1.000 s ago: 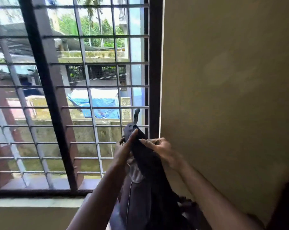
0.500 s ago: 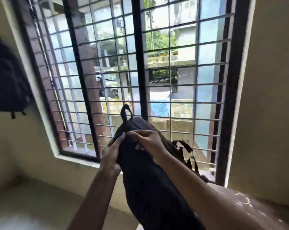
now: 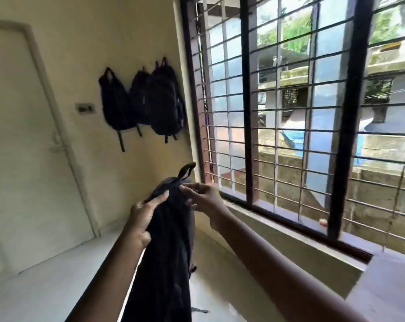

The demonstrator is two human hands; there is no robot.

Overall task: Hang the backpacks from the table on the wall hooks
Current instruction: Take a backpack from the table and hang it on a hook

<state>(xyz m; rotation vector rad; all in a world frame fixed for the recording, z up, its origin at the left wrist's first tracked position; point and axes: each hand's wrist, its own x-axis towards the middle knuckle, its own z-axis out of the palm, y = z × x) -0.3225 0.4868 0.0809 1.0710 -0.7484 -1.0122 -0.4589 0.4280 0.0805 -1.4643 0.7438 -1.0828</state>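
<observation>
I hold a black backpack upright in front of me, its top loop sticking up free. My left hand grips the bag's left side near the top. My right hand pinches the top edge from the right. On the yellow wall ahead, three black backpacks hang side by side: one on the left, one in the middle, one on the right. Their hooks are hidden behind the bags.
A white door stands left of the hung bags, with a switch plate between them. A barred window with a dark sill fills the right. The pale floor stretches toward the wall.
The view has swung left from the window to the wall, bringing the three hung backpacks and the door into sight. Both hands keep hold of the backpack's top.
</observation>
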